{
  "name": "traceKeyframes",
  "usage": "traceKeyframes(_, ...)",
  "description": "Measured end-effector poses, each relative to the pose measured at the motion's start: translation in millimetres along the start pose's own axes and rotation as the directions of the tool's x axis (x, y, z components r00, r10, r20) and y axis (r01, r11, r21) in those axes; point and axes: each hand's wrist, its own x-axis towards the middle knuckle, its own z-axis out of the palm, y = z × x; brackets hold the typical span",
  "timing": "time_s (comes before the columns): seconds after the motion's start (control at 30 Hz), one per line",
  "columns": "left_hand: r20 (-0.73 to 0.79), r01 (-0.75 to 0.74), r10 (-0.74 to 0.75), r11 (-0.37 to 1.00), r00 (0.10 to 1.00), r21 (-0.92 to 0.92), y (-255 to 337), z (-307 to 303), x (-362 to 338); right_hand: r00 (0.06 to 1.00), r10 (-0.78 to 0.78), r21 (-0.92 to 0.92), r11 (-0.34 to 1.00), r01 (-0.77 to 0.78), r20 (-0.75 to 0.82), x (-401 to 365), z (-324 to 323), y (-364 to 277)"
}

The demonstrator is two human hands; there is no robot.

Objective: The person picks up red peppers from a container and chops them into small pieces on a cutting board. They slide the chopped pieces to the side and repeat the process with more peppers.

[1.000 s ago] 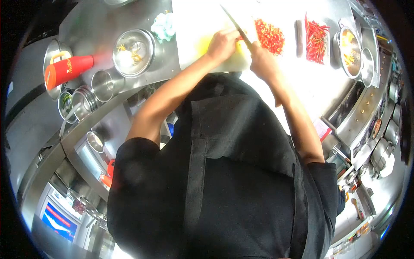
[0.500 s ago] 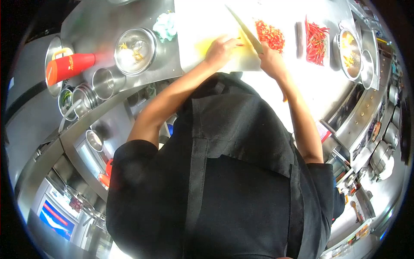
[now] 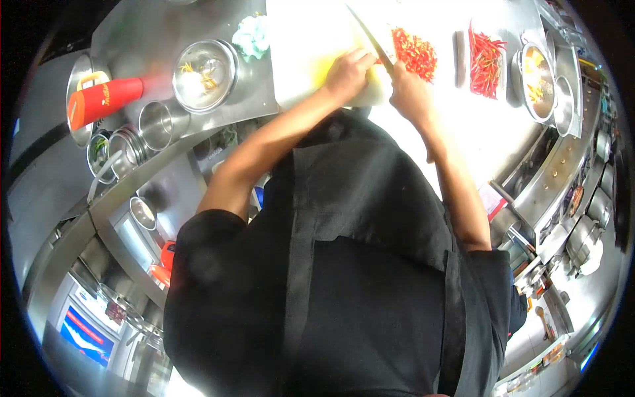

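Stainless-steel bowl (image 3: pixel 231 86) at left, on the metal surface (image 3: pixel 142 33), contains a few yellow-orange strips and something pale, too glare-washed to identify. Farther right, whole red chillies (image 3: pixel 487 66) fill a shallow tray (image 3: pixel 501 89); beside it, a metal bowl (image 3: pixel 546 109) contains yellow-orange pieces. The chopped red chillies (image 3: pixel 417 54) lie in a loose heap between the knife (image 3: pixel 368 28) and the tray. The right hand (image 3: pixel 410 92) has its fingers closed around the knife's handle, the blade pointing away from the body. The left hand (image 3: pixel 348 76) rests over the white cutting board (image 3: pixel 291 59), fingers bent together near the blade, covering part of the board; a red speck shows at their tips, but whether they grip it I cannot tell. Near the left bowl are a crumpled pale-green cloth (image 3: pixel 251 38), a steel canister (image 3: pixel 156 126) and a red bottle (image 3: pixel 106 102).
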Motion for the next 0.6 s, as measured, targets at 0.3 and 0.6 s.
traceKeyframes(0.3, -0.005, 0.066, -0.066, 0.997, 0.998, -0.043, 0.4, 2.2, 8.2, 0.998, -0.029, 0.070, 0.997, 0.033, -0.060, 3.2, 19.7, 7.6)
traceKeyframes(0.6, -0.011, 0.058, -0.058, 0.998, 0.998, -0.025, -2.1, 4.2, 4.4, 0.999, 0.004, 0.087, 0.996, 0.000, -0.053, -0.9, 19.1, 3.8)
